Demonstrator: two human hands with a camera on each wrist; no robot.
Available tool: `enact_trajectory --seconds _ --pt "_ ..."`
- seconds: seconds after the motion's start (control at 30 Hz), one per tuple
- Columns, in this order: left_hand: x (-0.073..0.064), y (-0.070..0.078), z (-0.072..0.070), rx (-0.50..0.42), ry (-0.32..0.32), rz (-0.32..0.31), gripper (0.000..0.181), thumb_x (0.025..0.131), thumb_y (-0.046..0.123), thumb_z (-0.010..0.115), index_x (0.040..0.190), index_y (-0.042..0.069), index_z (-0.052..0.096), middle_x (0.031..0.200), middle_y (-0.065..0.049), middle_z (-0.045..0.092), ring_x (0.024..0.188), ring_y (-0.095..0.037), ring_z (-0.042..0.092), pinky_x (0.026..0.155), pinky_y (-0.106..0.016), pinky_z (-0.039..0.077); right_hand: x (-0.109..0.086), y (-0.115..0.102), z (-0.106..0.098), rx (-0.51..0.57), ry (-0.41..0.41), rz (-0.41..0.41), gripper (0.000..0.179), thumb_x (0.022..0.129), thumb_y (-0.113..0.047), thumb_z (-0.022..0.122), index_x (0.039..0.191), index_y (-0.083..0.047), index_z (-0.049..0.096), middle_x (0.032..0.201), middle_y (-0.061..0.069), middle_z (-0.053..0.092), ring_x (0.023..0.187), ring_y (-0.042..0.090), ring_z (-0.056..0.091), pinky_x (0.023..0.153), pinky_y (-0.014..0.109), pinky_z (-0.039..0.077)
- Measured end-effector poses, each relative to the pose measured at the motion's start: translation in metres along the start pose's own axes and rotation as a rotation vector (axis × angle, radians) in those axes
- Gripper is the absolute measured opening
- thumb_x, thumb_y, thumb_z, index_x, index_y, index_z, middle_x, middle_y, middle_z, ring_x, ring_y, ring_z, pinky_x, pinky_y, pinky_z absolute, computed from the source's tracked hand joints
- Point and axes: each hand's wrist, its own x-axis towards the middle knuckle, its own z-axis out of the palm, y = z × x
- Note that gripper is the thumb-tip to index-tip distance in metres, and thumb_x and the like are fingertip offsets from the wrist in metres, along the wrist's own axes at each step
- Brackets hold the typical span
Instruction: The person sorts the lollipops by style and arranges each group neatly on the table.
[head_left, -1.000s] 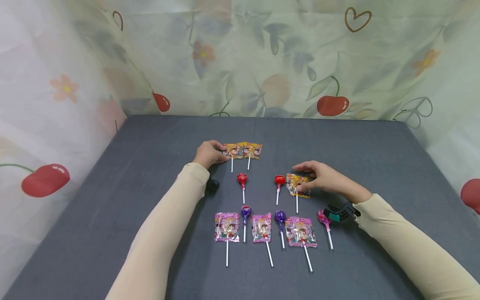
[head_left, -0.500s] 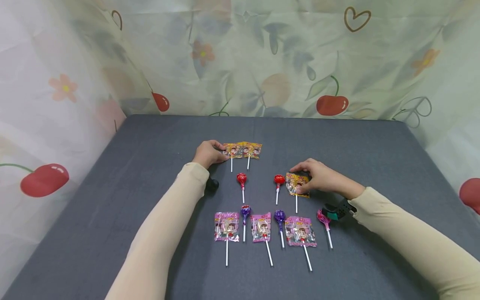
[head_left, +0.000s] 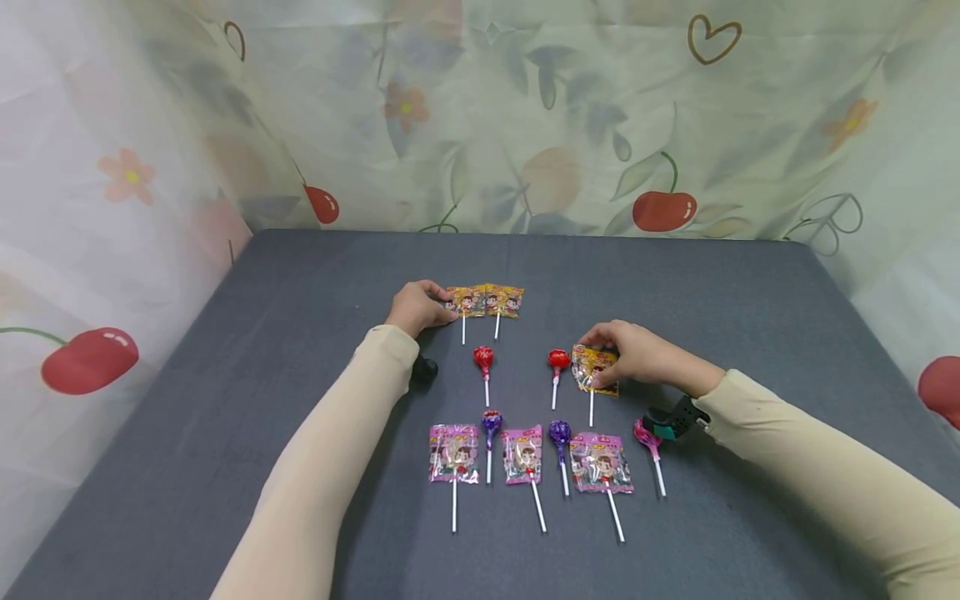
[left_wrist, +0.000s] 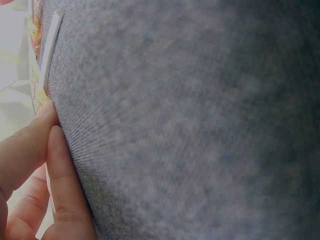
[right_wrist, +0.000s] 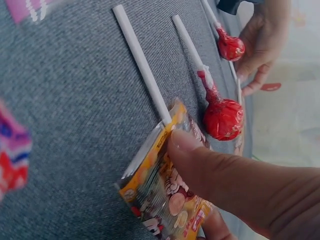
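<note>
At the back of the table, my left hand point(head_left: 418, 309) pinches the left edge of a yellow-wrapped lollipop point(head_left: 470, 302). The left wrist view shows its thumb and fingertip at the wrapper's edge, beside the white stick point(left_wrist: 52, 47). Another yellow-wrapped lollipop point(head_left: 504, 302) lies right against it. Farther right and nearer, my right hand point(head_left: 647, 358) holds a third yellow-wrapped lollipop point(head_left: 588, 364) by its flat packet. Its thumb presses the wrapper point(right_wrist: 172, 187) near the stick, while the other fingers are mostly hidden. A red ball lollipop point(head_left: 558, 360) lies just left of that packet.
Another red lollipop point(head_left: 483, 358) lies below the back pair. The front row alternates pink-wrapped flat lollipops point(head_left: 453, 450) with purple ball lollipops point(head_left: 559, 433). A pink ball lollipop point(head_left: 647, 433) ends that row, under the right wrist's strap. Patterned curtains point(head_left: 487, 125) surround the grey table point(head_left: 712, 292).
The right hand shifts slightly left, and its fingers close in on the packet's top edge. The left hand and the other lollipops stay where they were.
</note>
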Motion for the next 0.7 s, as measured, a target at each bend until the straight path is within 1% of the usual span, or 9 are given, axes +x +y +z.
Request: enact_trajectory --seconds 0.2,0.5,0.6,0.7 --pt "-0.001 0.000 0.001 0.010 0.003 0.001 0.032 0.077 0.006 0.081 0.103 0.010 0.064 0.101 -0.010 0.061 0.072 -0.010 0.060 0.060 -0.021 0.047 -0.002 -0.003 -0.003 0.000 0.012 0.029 0.052 0.076 -0.018 0.083 0.121 -0.005 0.060 0.110 0.018 0.058 0.102 0.030 0.054 0.088 0.049 0.044" --pt "-0.002 0.001 -0.001 0.020 -0.006 0.010 0.032 0.076 0.005 0.081 0.103 0.009 0.064 0.101 -0.010 0.059 0.071 -0.010 0.058 0.058 -0.020 0.046 -0.008 -0.011 -0.009 0.006 0.107 0.046 0.052 0.076 -0.014 0.083 0.122 -0.007 0.061 0.113 0.020 0.054 0.102 0.032 0.052 0.080 0.044 0.046" --pt "-0.003 0.001 -0.002 0.014 -0.012 0.010 0.032 0.077 0.004 0.081 0.104 0.009 0.064 0.102 -0.010 0.059 0.070 -0.010 0.058 0.058 -0.021 0.046 -0.010 -0.013 -0.011 0.004 0.136 0.042 0.050 0.077 -0.013 0.082 0.122 -0.008 0.063 0.113 0.019 0.054 0.099 0.031 0.052 0.076 0.041 0.044" --pt "-0.005 0.002 -0.002 0.006 -0.016 0.005 0.032 0.077 0.004 0.081 0.104 0.009 0.064 0.103 -0.010 0.059 0.070 -0.010 0.059 0.058 -0.020 0.047 -0.011 -0.014 -0.013 0.012 0.158 0.044 0.050 0.077 -0.013 0.082 0.123 -0.008 0.063 0.113 0.018 0.055 0.097 0.029 0.052 0.076 0.040 0.044"
